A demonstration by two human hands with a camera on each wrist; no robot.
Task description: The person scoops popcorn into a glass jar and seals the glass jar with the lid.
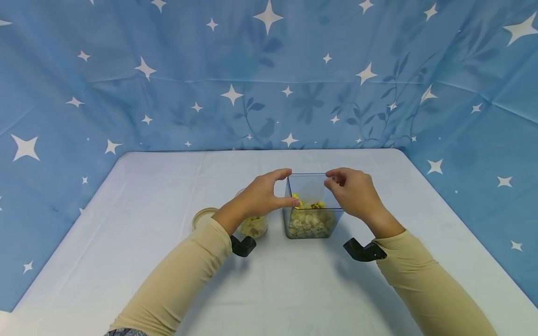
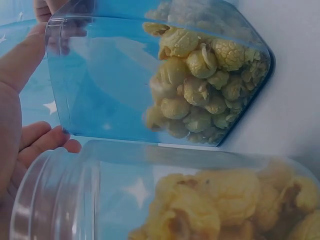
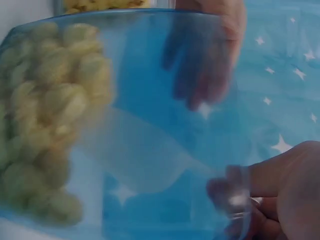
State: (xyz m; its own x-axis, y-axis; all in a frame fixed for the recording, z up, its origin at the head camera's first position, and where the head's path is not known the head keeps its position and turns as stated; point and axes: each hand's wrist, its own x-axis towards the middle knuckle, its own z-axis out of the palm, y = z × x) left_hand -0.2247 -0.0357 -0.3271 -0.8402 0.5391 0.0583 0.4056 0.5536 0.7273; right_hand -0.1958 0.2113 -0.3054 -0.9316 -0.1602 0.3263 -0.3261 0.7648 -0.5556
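Observation:
A clear, square-mouthed plastic box (image 1: 313,224), partly filled with popcorn (image 2: 200,85), stands mid-table. My left hand (image 1: 262,193) spans the box's left rim, its thumb at the near corner and forefinger at the far one. On the opposite side, my right hand (image 1: 353,191) pinches the rim between thumb and curled fingers. Through the clear wall in the right wrist view, fingertips (image 3: 237,200) show at the rim. A clear round jar (image 1: 253,227), also with popcorn in it, stands left of the box, partly hidden beneath my left hand.
A round lid (image 1: 203,217) with a gold-coloured edge lies left of the jar, partly behind my left forearm. White cloth covers the table (image 1: 159,186). Behind it hangs a blue curtain (image 1: 252,56) with white stars.

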